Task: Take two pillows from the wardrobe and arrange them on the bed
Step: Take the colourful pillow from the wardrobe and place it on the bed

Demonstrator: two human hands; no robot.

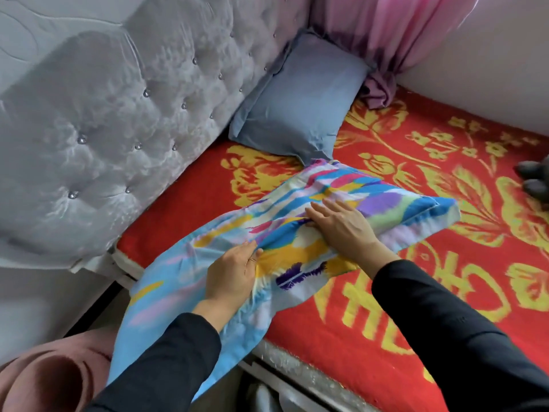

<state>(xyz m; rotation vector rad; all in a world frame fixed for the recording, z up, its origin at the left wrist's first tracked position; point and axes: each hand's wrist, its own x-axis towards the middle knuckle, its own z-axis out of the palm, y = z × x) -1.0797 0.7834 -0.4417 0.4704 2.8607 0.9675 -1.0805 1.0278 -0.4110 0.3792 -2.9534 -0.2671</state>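
Observation:
A multicoloured pillow [365, 200] in blue, yellow, pink and purple lies across the near side of the red and gold bed cover [445, 263], its loose case end hanging over the bed's edge at the lower left. My left hand [234, 275] pinches a fold of that case near the edge. My right hand [341, 224] presses flat on the pillow's middle, fingers spread. A plain blue pillow [303, 99] leans in the far corner against the headboard.
The grey tufted headboard [118, 114] runs along the left. A pink curtain [386, 34] hangs in the far corner by a white wall. A rolled pink mat [50, 379] stands at the lower left. A dark object [534, 179] lies at the bed's right edge.

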